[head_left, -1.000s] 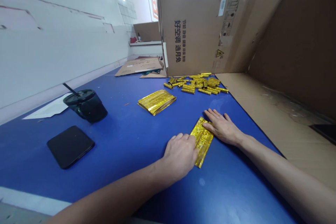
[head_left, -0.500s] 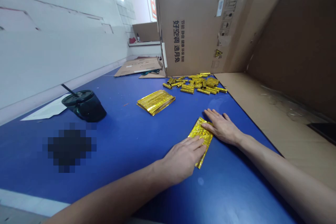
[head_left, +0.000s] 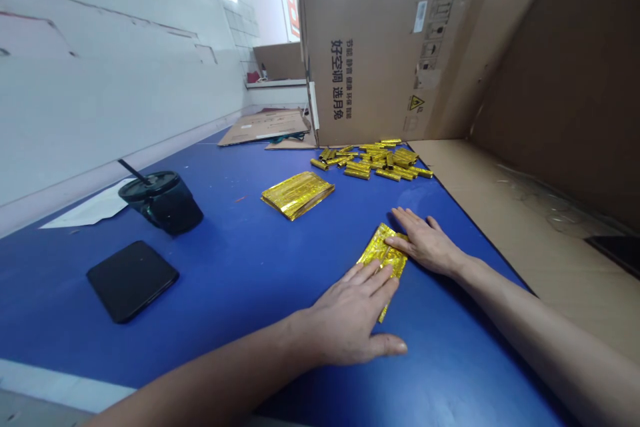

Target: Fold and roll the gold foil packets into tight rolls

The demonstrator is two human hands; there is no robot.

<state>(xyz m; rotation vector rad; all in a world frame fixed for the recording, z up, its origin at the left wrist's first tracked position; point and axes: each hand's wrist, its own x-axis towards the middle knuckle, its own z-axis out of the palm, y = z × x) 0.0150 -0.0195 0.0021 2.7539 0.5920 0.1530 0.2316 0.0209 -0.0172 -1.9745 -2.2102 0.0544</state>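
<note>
Blue surface (head_left: 225, 293), viewed through the head camera from my remote station; entries run left to right. Far left: white paper (head_left: 93, 208), partly behind a dark cup (head_left: 167, 207) with a straw; nearer me, a flat black slab (head_left: 133, 280). Next, a stack of gold foil (head_left: 299, 193), well apart from either grip.

Left grip (head_left: 353, 310): spread open, palm down, fingers extended over the lower part of a gold foil piece (head_left: 374, 247), thumb out to the side. I see nothing pinched; the underside of the palm is hidden. Handling note, my judgement: pressing flat seems to be the step. I would load the fingers evenly and stroke lengthwise, away from the pinned end; sideways drag could skew thin foil or set fresh creases.

Position: the foil piece lies obliquely on the surface, under the left fingers, its near end showing between index finger and thumb. Top face looks crinkled. Well beyond it, short gold rolls (head_left: 383, 161) form a loose heap before a large carton (head_left: 380, 60).

Right grip (head_left: 425, 243): also open, fingers just beside the foil's far end, thumb resting across its upper right part. Pinned, I judge, not grasped.
</note>
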